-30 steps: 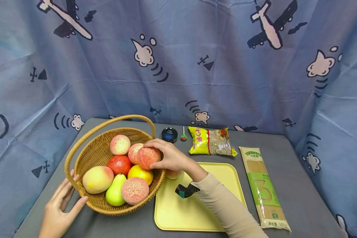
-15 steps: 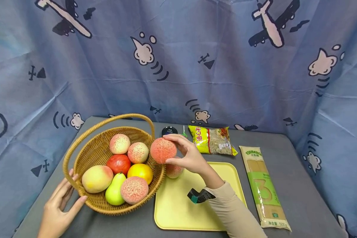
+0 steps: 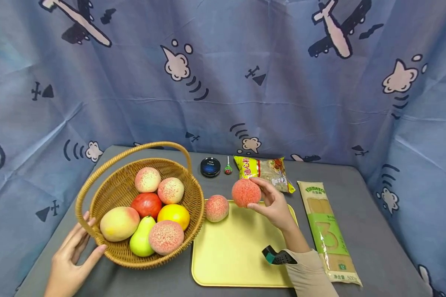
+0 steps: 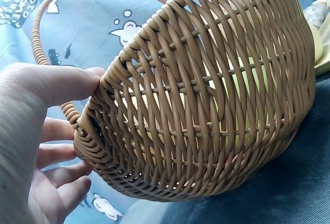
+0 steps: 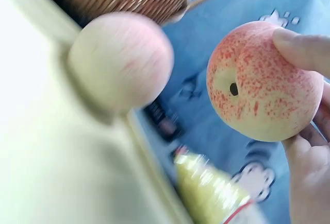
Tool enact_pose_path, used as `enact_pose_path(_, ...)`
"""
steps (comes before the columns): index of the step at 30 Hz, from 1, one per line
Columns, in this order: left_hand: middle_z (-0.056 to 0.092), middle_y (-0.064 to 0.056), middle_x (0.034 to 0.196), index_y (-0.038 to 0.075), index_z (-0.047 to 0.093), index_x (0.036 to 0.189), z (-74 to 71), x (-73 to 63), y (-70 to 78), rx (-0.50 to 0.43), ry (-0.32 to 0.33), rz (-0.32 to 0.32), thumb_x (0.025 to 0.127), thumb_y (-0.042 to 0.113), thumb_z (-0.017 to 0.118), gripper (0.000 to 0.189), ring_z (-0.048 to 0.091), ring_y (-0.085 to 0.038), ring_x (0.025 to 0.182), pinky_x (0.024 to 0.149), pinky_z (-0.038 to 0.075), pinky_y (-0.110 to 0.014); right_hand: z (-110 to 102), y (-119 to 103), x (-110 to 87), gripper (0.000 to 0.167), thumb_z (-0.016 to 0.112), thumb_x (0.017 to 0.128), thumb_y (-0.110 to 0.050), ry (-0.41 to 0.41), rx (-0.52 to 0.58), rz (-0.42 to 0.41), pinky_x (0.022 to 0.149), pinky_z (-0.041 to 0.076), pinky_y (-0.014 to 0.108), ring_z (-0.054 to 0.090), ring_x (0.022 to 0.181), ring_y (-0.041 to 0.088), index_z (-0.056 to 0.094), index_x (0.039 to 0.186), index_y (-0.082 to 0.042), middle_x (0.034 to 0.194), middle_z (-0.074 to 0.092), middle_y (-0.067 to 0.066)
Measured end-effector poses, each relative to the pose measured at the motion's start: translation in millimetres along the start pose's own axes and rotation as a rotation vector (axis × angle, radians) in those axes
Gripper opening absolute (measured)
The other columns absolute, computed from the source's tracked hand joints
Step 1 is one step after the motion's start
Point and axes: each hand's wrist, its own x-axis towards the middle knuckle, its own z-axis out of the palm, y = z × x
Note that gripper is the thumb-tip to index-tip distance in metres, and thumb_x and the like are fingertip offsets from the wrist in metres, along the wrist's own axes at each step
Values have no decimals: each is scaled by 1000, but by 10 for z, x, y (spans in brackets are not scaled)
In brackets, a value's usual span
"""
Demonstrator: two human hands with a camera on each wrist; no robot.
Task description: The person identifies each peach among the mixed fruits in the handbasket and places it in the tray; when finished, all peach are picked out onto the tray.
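My right hand (image 3: 276,206) holds a red speckled peach (image 3: 246,192) between thumb and fingers, over the far part of the yellow tray (image 3: 230,264). In the right wrist view the peach (image 5: 258,82) shows a small dark spot on its pale end. Another peach (image 3: 217,208) lies at the tray's far left corner. At the left, my left hand (image 3: 72,260) grips the rim of a wicker basket (image 3: 107,198) near the handle's foot; in the left wrist view the thumb lies on the rim (image 4: 111,77). Inside are several fruits, among them a green pear (image 3: 143,237) and a mango (image 3: 119,224).
Behind the tray stand a dark tuna tin (image 3: 210,167), a lollipop (image 3: 228,168) and a yellow bag of pasta (image 3: 280,177). A long noodle packet (image 3: 328,231) lies right of the tray. A blue printed curtain (image 3: 223,82) hangs behind the table.
The right hand has lifted the red peach out of the basket and carried it right, over the tray. The left hand stays at the basket's rim.
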Motion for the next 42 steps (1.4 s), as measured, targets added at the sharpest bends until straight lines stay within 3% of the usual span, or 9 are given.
enact_pose_path(8, 32, -15, 151, -12, 45, 134, -32, 23, -15, -18, -23, 9, 72, -26, 64, 67, 37, -3, 135, 103, 38, -7, -95, 409, -193, 65, 74, 74, 10, -3, -45, 117, 107, 40, 16, 48, 123, 2, 46, 133, 8, 135, 42, 26)
enact_pose_path(12, 30, -12, 153, -13, 42, 135, -61, 42, -64, -75, -50, 13, 74, -27, 62, 66, 35, -4, 137, 105, 37, -8, -103, 511, -211, 65, 74, 76, 7, -28, -43, 141, 108, 40, 15, 48, 123, 3, 46, 134, 5, 137, 42, 26)
enact_pose_path(18, 28, -13, 154, -13, 41, 137, -91, 36, -141, -105, -70, 24, 75, -26, 61, 66, 35, -4, 137, 105, 36, -7, -105, 536, -234, 65, 73, 77, 7, -53, 8, 173, 107, 41, 15, 47, 123, 4, 43, 135, 6, 138, 39, 27)
enact_pose_path(24, 28, -16, 153, -11, 40, 138, -80, -7, -123, -140, -50, -44, 77, -25, 60, 65, 35, -2, 136, 105, 36, -6, -145, 570, -263, 66, 69, 81, 6, -113, 56, 199, 108, 40, 14, 45, 127, 4, 37, 138, 5, 142, 35, 28)
enact_pose_path(27, 27, -17, 153, -13, 39, 137, -66, -25, -112, -185, -34, -49, 78, -26, 58, 64, 36, -3, 136, 105, 36, -6, -177, 585, -284, 67, 68, 82, 6, -128, 69, 217, 109, 37, 12, 43, 129, 3, 34, 140, 5, 144, 33, 28)
enact_pose_path(34, 30, -13, 152, -8, 41, 139, -48, -69, -58, -80, -1, -118, 79, -23, 60, 65, 37, 1, 134, 102, 37, -4, -210, 580, -314, 73, 71, 82, 3, -161, 43, 305, 105, 41, 12, 45, 125, 1, 32, 144, -2, 144, 34, 23)
enact_pose_path(42, 34, -12, 151, -12, 43, 135, 8, -117, -10, -120, 61, -119, 76, -26, 60, 64, 40, 0, 132, 101, 38, -3, -189, 584, -336, 75, 73, 78, 5, -160, 88, 300, 100, 48, 17, 49, 121, 6, 32, 140, 1, 139, 37, 23)
